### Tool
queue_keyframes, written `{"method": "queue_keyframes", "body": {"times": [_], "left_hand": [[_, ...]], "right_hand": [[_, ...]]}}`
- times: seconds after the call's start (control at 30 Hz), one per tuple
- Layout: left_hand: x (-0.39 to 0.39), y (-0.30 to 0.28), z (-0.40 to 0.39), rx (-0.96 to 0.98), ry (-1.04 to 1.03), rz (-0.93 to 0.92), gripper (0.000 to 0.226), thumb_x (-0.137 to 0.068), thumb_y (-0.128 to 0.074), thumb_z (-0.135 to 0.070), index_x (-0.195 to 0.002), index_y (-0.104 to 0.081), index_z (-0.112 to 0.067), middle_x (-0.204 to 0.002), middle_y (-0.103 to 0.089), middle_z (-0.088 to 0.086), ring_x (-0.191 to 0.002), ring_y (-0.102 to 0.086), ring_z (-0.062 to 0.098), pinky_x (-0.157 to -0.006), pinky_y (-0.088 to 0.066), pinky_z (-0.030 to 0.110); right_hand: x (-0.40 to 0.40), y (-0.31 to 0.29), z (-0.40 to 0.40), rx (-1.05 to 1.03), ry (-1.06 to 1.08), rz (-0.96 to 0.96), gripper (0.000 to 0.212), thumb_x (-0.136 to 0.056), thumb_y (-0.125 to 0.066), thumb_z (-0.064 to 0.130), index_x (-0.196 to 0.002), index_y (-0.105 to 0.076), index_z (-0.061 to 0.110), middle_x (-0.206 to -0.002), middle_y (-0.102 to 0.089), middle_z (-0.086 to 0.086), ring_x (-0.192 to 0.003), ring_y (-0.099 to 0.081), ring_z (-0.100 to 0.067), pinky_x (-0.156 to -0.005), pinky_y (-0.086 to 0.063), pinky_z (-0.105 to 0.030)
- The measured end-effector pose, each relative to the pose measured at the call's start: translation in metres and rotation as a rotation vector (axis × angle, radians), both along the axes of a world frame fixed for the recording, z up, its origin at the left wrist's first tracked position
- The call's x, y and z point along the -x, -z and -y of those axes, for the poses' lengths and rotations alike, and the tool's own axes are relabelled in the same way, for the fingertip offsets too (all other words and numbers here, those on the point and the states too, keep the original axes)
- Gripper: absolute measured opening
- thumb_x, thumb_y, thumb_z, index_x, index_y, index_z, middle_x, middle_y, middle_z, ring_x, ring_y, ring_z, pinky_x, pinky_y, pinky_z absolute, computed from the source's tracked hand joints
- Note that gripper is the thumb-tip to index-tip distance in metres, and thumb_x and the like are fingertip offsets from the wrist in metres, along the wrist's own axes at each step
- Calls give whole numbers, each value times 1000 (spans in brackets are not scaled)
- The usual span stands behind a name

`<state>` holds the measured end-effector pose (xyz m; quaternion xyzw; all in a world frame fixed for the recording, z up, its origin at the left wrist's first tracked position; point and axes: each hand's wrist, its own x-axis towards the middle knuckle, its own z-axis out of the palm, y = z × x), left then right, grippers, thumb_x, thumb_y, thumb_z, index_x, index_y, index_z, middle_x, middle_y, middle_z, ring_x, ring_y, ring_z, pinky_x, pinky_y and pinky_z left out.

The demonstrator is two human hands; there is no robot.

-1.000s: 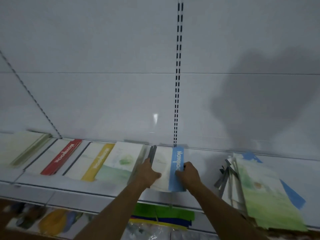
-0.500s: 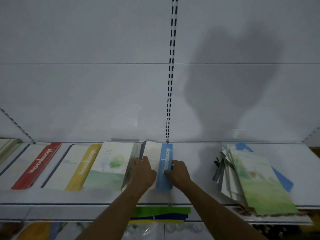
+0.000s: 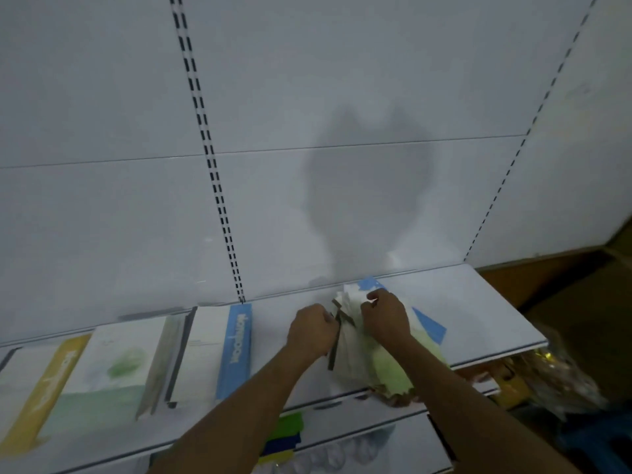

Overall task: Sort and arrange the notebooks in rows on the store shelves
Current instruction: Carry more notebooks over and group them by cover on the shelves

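Both hands on loose pile of notebooks [image 3: 383,364] at right part of white shelf [image 3: 478,309]. Left hand [image 3: 313,331] at pile's left edge, fingers curled around dark spines there. Right hand [image 3: 384,318] on top of pile, fingers curled, pinching white pages near far end. Pile messy, fanned out, green-and-white covers on top, blue cover [image 3: 429,325] sticking out beneath to the right, near edge overhanging shelf front.

Left of hands, apart from pile: row of notebooks lying flat on same shelf. Blue-band notebook [image 3: 236,350] nearest the left hand, with a bare strip of shelf between. Next, green watercolour notebook [image 3: 116,364], its edge touching a few thin dark spines beside the blue-band one. Yellow-band notebook [image 3: 41,388] at far left, partly cut off by frame edge.

White back panel [image 3: 342,97] behind shelf, with slotted uprights [image 3: 212,165] and a shadow cast on it. Lower shelf [image 3: 359,436] below, holding green, blue and yellow stack [image 3: 284,436]. Blurred wrapped goods [image 3: 547,374] at lower right, not identifiable.
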<state>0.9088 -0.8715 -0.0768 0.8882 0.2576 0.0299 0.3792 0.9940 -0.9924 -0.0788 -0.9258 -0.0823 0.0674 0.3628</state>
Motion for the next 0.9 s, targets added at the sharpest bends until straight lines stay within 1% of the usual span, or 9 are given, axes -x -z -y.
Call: {"method": "queue_keyframes", "body": {"times": [0.1,0.17,0.23,0.3,0.4,0.57,0.67,0.73,0.9], "left_hand": [[-12,-2,36,37,91,-71,27,-87,-53,-19,-60,-49,-17,-64,-53,-2,-77,-61,23,-63,-43,24],[-17,3,50,59,111,-85,13,-86,-54,-22,-86,-61,-12,-82,-64,2,-85,-62,22,-66,-42,22],[-21,8,61,59,74,-93,31,-84,-55,-27,-109,-60,-9,-101,-67,6,-92,-63,22,-70,-45,23],[-23,9,69,81,35,-100,38,-81,-57,-30,-114,-58,-11,-107,-67,6,-95,-63,22,-75,-50,26],[-23,10,78,103,-19,-69,41,-81,-61,-27,-117,-55,-10,-110,-65,6,-99,-63,22,-76,-50,26],[-15,5,90,191,-127,109,30,-85,-61,-13,-113,-54,-8,-96,-57,-4,-99,-62,18,-70,-41,19],[-7,-2,80,226,-218,146,29,-89,-62,-19,-108,-45,-7,-107,-58,4,-99,-60,22,-72,-45,26],[4,-5,63,251,-296,195,25,-89,-61,-17,-103,-41,-10,-109,-60,9,-94,-60,22,-73,-49,29],[65,-12,-1,206,-550,318,18,-92,-57,-12,-101,-42,-12,-108,-60,13,-93,-60,23,-73,-49,31]], "right_hand": [[-11,9,47,171,74,16,37,-90,-51,26,-122,-54,8,-122,-53,-14,-113,-53,-30,-94,-42,-36],[-13,15,69,273,96,2,39,-90,-48,30,-121,-53,7,-120,-51,-13,-112,-51,-31,-93,-42,-37],[-13,21,83,307,115,-49,42,-89,-47,34,-122,-50,7,-117,-50,-12,-111,-50,-30,-92,-42,-39],[-14,27,91,277,112,-86,45,-88,-47,35,-124,-48,8,-117,-49,-11,-110,-51,-30,-93,-42,-40],[-16,32,96,231,100,-82,48,-89,-47,36,-126,-46,5,-120,-50,-14,-111,-51,-32,-93,-43,-41],[-15,29,95,80,143,-96,46,-94,-45,36,-122,-45,-1,-121,-51,-20,-108,-54,-35,-86,-44,-40],[-12,18,77,-9,121,-63,43,-96,-42,34,-118,-44,-2,-119,-52,-21,-101,-55,-36,-84,-44,-40],[-7,9,54,-54,66,-18,41,-97,-40,34,-114,-47,-2,-116,-52,-23,-93,-55,-35,-81,-43,-39],[34,-5,-37,-57,-175,-15,46,-97,-41,34,-122,-50,-2,-125,-47,-26,-106,-54,-40,-89,-42,-40]]}}
